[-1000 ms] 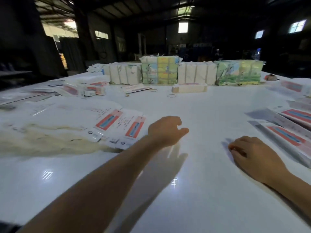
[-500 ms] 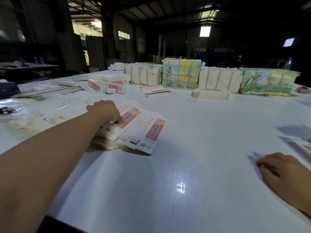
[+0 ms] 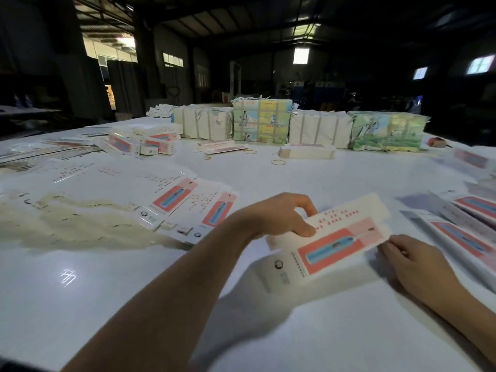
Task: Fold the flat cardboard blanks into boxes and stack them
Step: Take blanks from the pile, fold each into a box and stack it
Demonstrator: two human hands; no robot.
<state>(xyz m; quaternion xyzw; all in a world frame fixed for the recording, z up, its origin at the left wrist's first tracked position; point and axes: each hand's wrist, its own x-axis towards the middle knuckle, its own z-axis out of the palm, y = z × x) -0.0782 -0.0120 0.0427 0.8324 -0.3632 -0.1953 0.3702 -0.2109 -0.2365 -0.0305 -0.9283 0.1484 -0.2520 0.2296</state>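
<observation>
White glossy table [image 3: 134, 304] fills pretty much everything up close, shiny enough to catch a small light reflection near the left edge. Both bare arms reach in over it. Left hand [image 3: 279, 217] pinches the near-left edge of a flat cardboard blank [image 3: 332, 242], thumb on top and fingers curled behind it, so the blank sits tilted just above the table in the middle-right. It's white with a red panel and a blue strip printed on it. Right hand [image 3: 413, 260] is at the blank's right corner, fingertips touching or almost touching it; can't really tell if it's actually gripping.

Off to the left is a fanned-out spread of more blanks [image 3: 171, 200] lying flat, same red and blue print, with some crumpled yellowish wrapping [image 3: 67, 224] beside them. On the right edge there's another row of flat blanks [image 3: 467, 232].

Further back on the left, a little pile of folded boxes [image 3: 150, 142], and a single one [image 3: 306, 151] near the middle with a couple of rubber bands [image 3: 278, 162] lying loose nearby. Along the far edge sit wrapped bundles [image 3: 261, 122], some white, some with green and yellow pictures.

Room behind is a dark warehouse, dim roof beams, a few bright windows [image 3: 300, 55] and a lit opening [image 3: 107, 52] on the left.
</observation>
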